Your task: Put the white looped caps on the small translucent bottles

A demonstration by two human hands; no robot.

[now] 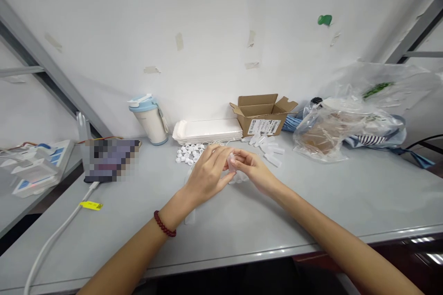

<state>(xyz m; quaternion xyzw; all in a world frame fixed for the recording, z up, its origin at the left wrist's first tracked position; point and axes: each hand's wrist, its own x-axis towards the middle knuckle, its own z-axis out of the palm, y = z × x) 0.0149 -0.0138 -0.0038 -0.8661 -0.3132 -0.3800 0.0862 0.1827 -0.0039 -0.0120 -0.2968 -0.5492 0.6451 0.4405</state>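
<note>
Over the middle of the desk, my left hand (209, 173) and my right hand (254, 168) meet around a small translucent plastic bottle (231, 162). Fingertips of both hands pinch it, and my fingers cover much of it. Small white caps (187, 153) lie in a loose group just beyond my left hand. More translucent bottles (272, 147) are scattered past my right hand, near the cardboard box. Several others (239, 177) lie under my hands, partly hidden. Another clear piece (190, 217) shows beside my left wrist.
At the back stand a stack of white trays (211, 130), an open cardboard box (261, 117) and a blue-lidded tumbler (150, 120). Plastic bags (325, 133) lie at right. On the left are a blurred-out device (110, 161), a white cable (60, 230) and a power strip (41, 175).
</note>
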